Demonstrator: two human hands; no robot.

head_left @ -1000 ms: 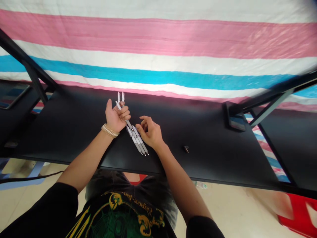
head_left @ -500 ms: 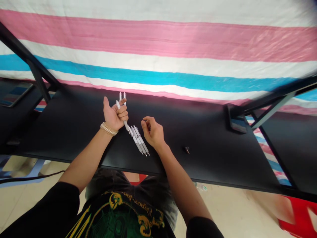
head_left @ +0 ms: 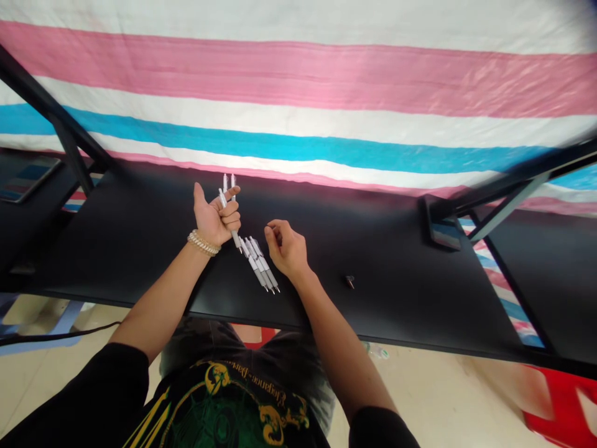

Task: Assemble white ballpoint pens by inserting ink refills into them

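My left hand [head_left: 215,218] is turned palm up, with the fingers curled round a white-and-grey pen [head_left: 236,239] whose tip points down toward me. Just past the fingers, the upper ends of two more white pens [head_left: 229,181] show; whether the hand grips these too I cannot tell. Below and right of it, several matching pens [head_left: 262,266] lie side by side on the black table [head_left: 373,236], tips toward the near edge. My right hand [head_left: 288,247] rests beside them, apart from the pens, fingers loosely curled in and no object visible in them.
A small dark object [head_left: 350,282] lies to the right of my right forearm. Black slanted supports stand at left [head_left: 69,143] and right [head_left: 494,193]. A striped pink, white and blue sheet [head_left: 298,81] borders the table's far side. A red stool [head_left: 559,404] is on the floor at right.
Hardly anything differs. The whole view has shifted very slightly; both hands and the pens keep their places relative to one another.
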